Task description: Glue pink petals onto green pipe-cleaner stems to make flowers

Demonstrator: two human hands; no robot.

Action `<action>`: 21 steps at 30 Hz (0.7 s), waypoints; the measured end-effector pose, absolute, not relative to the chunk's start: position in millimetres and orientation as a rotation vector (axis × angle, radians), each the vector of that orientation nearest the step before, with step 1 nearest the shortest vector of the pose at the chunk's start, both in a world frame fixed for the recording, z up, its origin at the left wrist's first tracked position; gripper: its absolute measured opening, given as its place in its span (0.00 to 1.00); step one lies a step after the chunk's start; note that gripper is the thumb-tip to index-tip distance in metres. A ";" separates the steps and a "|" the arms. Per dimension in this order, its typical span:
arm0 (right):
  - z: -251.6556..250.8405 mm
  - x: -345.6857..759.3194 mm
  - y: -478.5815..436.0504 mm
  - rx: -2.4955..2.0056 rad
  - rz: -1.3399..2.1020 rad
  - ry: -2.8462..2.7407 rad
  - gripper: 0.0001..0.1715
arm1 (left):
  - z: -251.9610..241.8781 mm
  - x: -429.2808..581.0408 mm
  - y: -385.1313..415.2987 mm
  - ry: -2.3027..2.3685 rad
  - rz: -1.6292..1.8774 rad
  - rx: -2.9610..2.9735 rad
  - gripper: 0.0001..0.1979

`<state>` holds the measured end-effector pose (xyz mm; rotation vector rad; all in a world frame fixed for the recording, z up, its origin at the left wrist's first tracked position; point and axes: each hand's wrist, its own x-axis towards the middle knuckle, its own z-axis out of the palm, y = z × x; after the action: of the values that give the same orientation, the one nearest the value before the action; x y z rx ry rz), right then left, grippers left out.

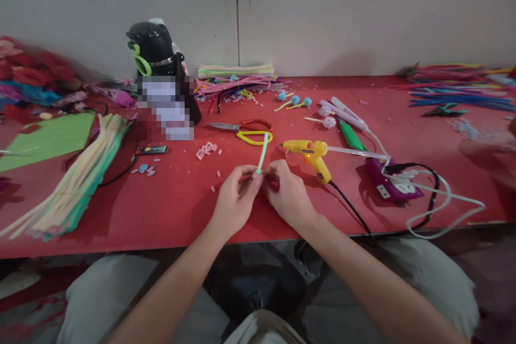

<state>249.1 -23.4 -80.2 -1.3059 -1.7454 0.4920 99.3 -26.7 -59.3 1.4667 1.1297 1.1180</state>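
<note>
My left hand [237, 199] pinches a short light-green pipe cleaner [263, 153] near its lower end, and the stem points up and away from me. Close against it, my right hand [289, 191] has its fingers curled together at the same lower end; what lies between its fingertips is hidden. Beyond the stem's tip lie scissors [253, 138] with red and yellow handles. A yellow glue gun [308, 150] with a clear glue stick rests right of my hands. To the left is a small heap of pink cut pieces [206, 149].
A pipe-cleaner bundle [80, 183], a lighter [152, 150] and a black bottle [161, 80] stand or lie leftward. Small blue pompoms on stems [295, 100] lie at the back. A purple power strip [393, 185] with looping cables sits rightward; another person's hand [487, 150] is at far right.
</note>
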 end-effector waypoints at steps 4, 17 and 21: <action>-82.6 249.1 -23.1 -1.286 0.478 -1.746 0.07 | -59.0 100.6 -27.4 1.157 1.121 1.473 0.10; -77.4 263.9 -18.1 -1.283 0.653 -1.689 0.10 | -53.0 101.8 -30.5 1.132 1.266 1.449 0.12; -86.0 273.3 -17.6 -1.276 0.740 -1.651 0.10 | -58.1 96.3 -26.6 1.053 1.242 1.416 0.15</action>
<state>273.3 -17.6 -86.0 -1.2758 -1.6508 0.7398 96.3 -26.6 -58.1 1.4157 1.0529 1.2423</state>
